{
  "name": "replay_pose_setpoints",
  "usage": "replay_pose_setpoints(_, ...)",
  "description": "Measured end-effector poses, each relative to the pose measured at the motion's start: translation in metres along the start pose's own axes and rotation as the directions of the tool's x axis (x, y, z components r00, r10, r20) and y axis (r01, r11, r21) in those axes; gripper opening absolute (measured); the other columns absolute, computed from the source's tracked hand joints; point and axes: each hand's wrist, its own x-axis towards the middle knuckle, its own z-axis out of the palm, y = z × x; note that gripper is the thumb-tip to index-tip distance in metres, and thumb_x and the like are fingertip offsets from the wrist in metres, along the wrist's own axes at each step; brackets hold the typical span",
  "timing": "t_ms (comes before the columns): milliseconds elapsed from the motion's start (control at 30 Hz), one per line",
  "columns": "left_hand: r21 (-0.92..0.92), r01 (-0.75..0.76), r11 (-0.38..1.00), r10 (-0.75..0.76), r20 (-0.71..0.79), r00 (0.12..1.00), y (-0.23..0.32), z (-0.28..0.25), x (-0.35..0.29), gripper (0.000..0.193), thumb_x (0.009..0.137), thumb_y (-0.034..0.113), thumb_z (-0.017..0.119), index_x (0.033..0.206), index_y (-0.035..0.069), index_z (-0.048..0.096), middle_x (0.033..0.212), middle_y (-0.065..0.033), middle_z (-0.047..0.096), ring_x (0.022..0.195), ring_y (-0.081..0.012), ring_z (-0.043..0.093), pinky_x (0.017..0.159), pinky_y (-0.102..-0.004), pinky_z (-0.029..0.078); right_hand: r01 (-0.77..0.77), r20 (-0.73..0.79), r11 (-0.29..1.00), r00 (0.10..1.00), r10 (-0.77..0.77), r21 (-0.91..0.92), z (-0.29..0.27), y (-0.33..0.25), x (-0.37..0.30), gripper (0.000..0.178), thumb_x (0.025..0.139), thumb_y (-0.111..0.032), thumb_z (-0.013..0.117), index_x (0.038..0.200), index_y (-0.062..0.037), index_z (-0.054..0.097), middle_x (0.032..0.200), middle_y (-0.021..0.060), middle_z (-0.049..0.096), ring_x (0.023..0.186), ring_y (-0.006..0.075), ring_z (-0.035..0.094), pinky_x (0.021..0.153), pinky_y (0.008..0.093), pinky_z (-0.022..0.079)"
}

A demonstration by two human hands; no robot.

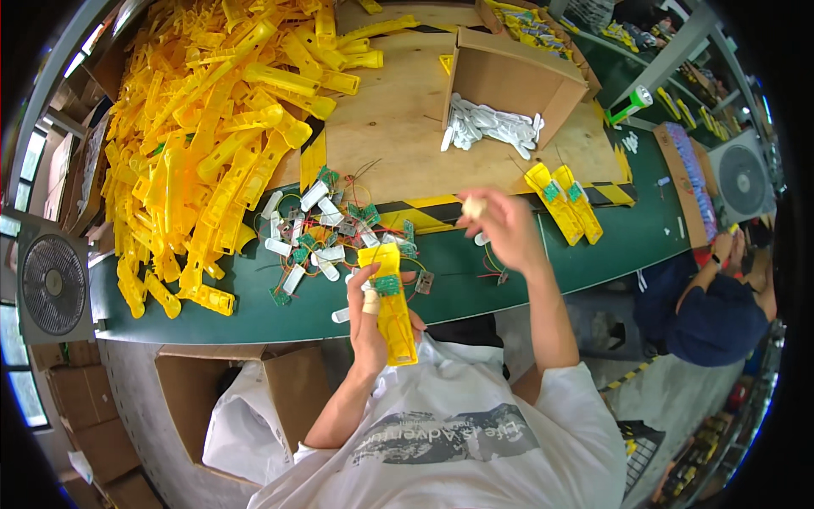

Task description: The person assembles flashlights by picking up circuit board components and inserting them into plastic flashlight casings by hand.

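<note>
Close to my body, my left hand [365, 327] is closed around a long yellow plastic housing [397, 332]. A small green circuit board [387, 286] lies across the upper part of that housing. My right hand [509, 233] is raised over the table's near edge, right of the housing, its fingers curled into a pinch. Pale covers wrap its fingertips; whatever may be between them is too small to make out. Just beyond my left hand lies a tangle of green boards, white parts and thin wires [326, 231].
A tall heap of yellow housings [212, 127] fills the left side. An open cardboard box [517, 72] holds white plastic pieces [487, 125]. Two yellow housings with boards [564, 204] lie on the right, by striped edge tape. Another person [712, 314] sits at far right.
</note>
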Motion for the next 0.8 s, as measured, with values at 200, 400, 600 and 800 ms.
replay_pose_setpoints(200,0.040,0.056,0.998,-0.053,-0.065,0.996,-0.002,-0.011,0.003,0.032,0.103,0.024,0.040,0.134,0.017,0.032,0.115,-0.0213,0.057,0.060,-0.0244,0.065,0.046,-0.0320,0.055,-0.013,-0.241,0.670,0.938,-0.248,-0.742,-0.037,0.024,0.107,0.028,0.082,-0.023,0.069,0.105,-0.0071,0.070,0.084,0.0122,0.073,0.076,0.0313,0.070,0.070,0.0408,0.055)
replay_pose_setpoints(400,-0.003,0.117,0.993,-0.117,-0.041,0.992,-0.009,-0.010,0.006,0.032,0.103,0.012,0.042,0.133,0.016,0.030,0.115,-0.0181,0.056,0.063,-0.0236,0.065,0.050,-0.0327,0.055,-0.059,-0.259,0.667,0.944,-0.205,-0.743,-0.029,0.040,0.137,0.030,0.079,-0.025,0.071,0.105,-0.0096,0.070,0.086,0.0108,0.074,0.082,0.0318,0.070,0.072,0.0422,0.054)
replay_pose_setpoints(600,0.046,0.089,0.995,-0.085,-0.080,0.993,-0.016,-0.010,0.005,0.033,0.102,0.009,0.042,0.133,0.014,0.031,0.115,-0.0170,0.056,0.067,-0.0216,0.064,0.052,-0.0318,0.056,-0.149,-0.349,0.726,0.928,-0.133,-0.672,-0.034,0.042,0.126,0.029,0.080,-0.023,0.072,0.105,-0.0091,0.069,0.092,0.0099,0.074,0.085,0.0300,0.070,0.075,0.0405,0.054)
replay_pose_setpoints(800,0.063,0.098,0.993,-0.098,-0.014,0.995,-0.015,-0.002,0.009,0.035,0.102,0.009,0.042,0.135,0.014,0.030,0.115,-0.0164,0.055,0.068,-0.0210,0.064,0.053,-0.0313,0.055,-0.029,-0.286,0.668,0.917,-0.277,-0.743,-0.046,0.058,0.135,0.027,0.080,-0.018,0.070,0.105,-0.0057,0.069,0.096,0.0130,0.073,0.088,0.0315,0.070,0.079,0.0423,0.054)
